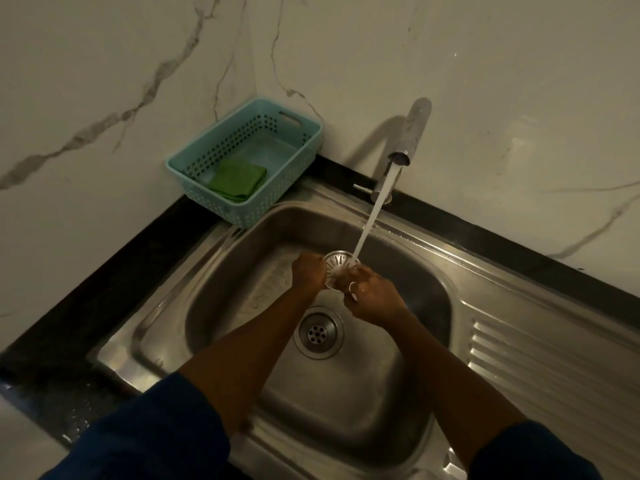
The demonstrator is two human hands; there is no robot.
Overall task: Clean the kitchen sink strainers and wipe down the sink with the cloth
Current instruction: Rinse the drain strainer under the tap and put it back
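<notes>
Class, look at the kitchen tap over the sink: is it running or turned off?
Running. A white stream of water pours from the tap spout onto the strainer held by both hands over the sink.

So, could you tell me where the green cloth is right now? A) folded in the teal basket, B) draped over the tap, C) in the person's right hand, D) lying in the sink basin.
A: the green cloth lies folded inside the teal basket on the counter corner, untouched.

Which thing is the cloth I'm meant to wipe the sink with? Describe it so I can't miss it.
Start at the sink and go to its far left corner, where a teal basket sits against the wall. The cloth lies folded inside it, the only bright green thing in view.
</notes>
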